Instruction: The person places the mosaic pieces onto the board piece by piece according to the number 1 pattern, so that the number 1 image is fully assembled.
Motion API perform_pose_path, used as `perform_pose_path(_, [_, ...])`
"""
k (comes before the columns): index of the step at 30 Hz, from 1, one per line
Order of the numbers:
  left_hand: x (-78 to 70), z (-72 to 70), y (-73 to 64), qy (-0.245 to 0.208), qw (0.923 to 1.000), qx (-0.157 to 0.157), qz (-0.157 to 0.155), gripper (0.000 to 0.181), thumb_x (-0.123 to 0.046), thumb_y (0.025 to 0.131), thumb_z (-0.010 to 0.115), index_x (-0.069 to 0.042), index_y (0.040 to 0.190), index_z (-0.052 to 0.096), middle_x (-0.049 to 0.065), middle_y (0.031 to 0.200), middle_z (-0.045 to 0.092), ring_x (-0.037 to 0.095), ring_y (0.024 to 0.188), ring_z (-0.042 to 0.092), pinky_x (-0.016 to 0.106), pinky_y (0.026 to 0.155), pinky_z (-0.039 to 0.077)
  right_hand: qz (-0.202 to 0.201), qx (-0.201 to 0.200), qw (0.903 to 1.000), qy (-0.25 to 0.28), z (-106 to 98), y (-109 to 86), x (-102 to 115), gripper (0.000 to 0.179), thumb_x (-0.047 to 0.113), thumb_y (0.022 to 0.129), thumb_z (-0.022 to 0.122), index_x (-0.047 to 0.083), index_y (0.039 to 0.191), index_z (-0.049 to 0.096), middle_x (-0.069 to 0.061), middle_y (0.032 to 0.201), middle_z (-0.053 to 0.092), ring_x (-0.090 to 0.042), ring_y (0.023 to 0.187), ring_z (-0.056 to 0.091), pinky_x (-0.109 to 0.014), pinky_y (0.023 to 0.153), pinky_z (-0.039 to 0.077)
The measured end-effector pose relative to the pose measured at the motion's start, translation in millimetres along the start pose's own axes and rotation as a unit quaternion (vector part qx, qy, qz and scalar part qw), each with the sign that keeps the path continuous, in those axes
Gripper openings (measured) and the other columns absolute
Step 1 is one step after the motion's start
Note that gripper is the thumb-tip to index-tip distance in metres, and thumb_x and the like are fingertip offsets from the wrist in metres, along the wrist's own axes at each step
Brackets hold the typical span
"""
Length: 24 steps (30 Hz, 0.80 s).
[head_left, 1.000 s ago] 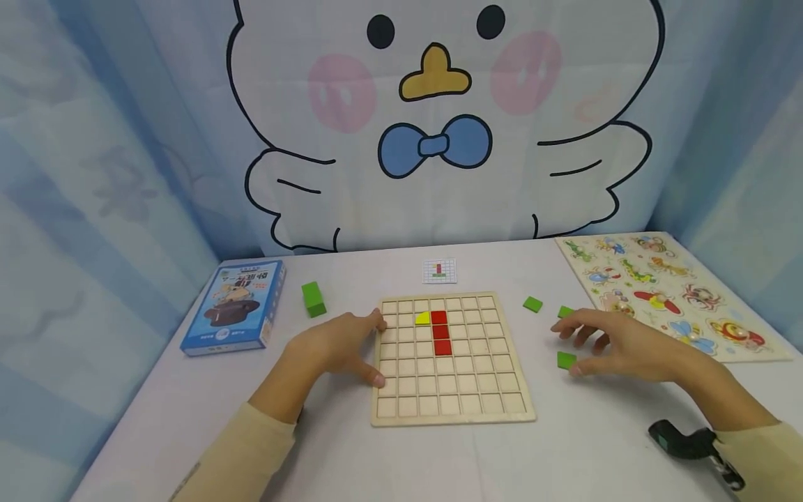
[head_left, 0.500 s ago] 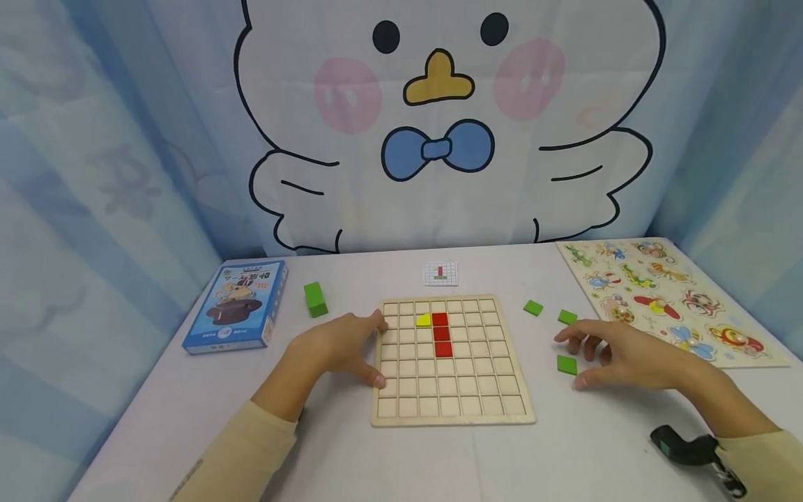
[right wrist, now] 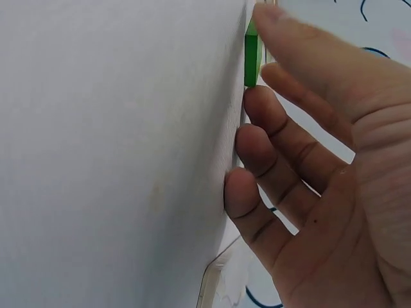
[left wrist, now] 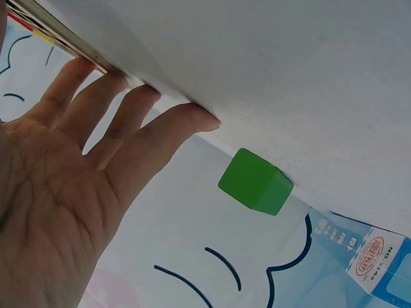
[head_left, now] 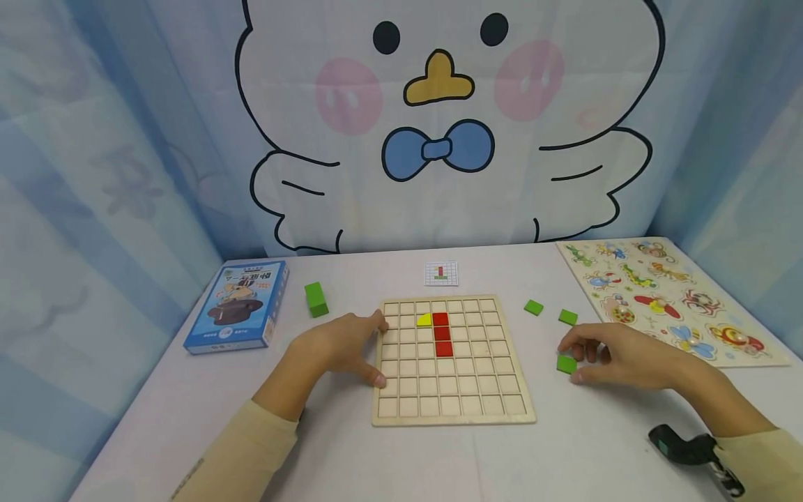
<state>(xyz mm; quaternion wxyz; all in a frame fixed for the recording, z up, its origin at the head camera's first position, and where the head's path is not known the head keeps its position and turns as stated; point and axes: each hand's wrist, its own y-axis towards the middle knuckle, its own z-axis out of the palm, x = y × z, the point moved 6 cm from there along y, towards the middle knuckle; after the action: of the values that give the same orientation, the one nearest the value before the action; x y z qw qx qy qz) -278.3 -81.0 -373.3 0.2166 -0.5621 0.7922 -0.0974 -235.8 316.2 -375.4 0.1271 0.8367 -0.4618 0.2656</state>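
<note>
A wooden grid board [head_left: 452, 411] lies flat in the head view, with three red square tiles [head_left: 442, 333] in a column and a yellow corner-cut tile [head_left: 424, 319] beside the top one. My left hand [head_left: 335, 345] spreads along the board's left edge, its thumb and fingertips touching the rim. On the right, my right hand [head_left: 621, 355] pinches a green square tile [head_left: 566, 364] between thumb and index finger, down at the table. The right wrist view shows that tile [right wrist: 251, 61] edge-on, with the other fingertips against the cloth. Two more green tiles [head_left: 533, 307] lie just beyond.
A small pattern card [head_left: 441, 273] lies behind the board. To the left are a green block [head_left: 316, 299] and a blue box [head_left: 235, 307]. An insect picture board [head_left: 665, 300] lies at the right, beside my right hand. A printed curtain [head_left: 439, 209] hangs behind the table.
My right thumb and index finger have moved in and closed on the near green tile. My left hand stays at the board's edge. The head view has shifted slightly.
</note>
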Motion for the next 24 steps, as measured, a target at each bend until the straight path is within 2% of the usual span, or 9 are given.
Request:
perform_pose_path(7, [0.4,0.2,-0.6,0.0,1.0,0.0,0.003,0.1,-0.056,0.069,0.091,-0.026,0.153,0.045,0.01,0.153,0.053,0.029,0.142,0.049,0.053,0.112,0.045,-0.004,-0.005,0.9999,-0.01,0,1.2,0,0.025,0.033,0.094,0.077,0.024,0.114,0.067,0.01,0.093,0.061,-0.005,0.082,0.054,-0.022,0.069,0.048])
perform_pose_path(15, [-0.5,1.5,-0.7,-0.006,1.0,0.007,0.0,0.101,-0.056,0.069,0.091,-0.026,0.153,0.045,0.009,0.155,0.05,0.029,0.144,0.046,0.053,0.114,0.043,-0.007,-0.01,0.9999,-0.004,-1,-1.0,2,0.031,0.022,0.101,0.068,0.02,0.131,0.061,0.004,0.107,0.059,-0.005,0.088,0.055,-0.023,0.072,0.05])
perform_pose_path(24, [0.0,-1.3,-0.9,-0.005,1.0,0.002,0.001,0.1,-0.056,0.068,0.091,-0.026,0.152,0.046,0.009,0.154,0.051,0.029,0.144,0.046,0.054,0.113,0.043,-0.028,-0.026,0.9992,-0.015,-5,7.7,12,0.029,0.017,0.103,0.064,0.021,0.132,0.061,0.006,0.11,0.061,-0.005,0.092,0.058,-0.024,0.074,0.053])
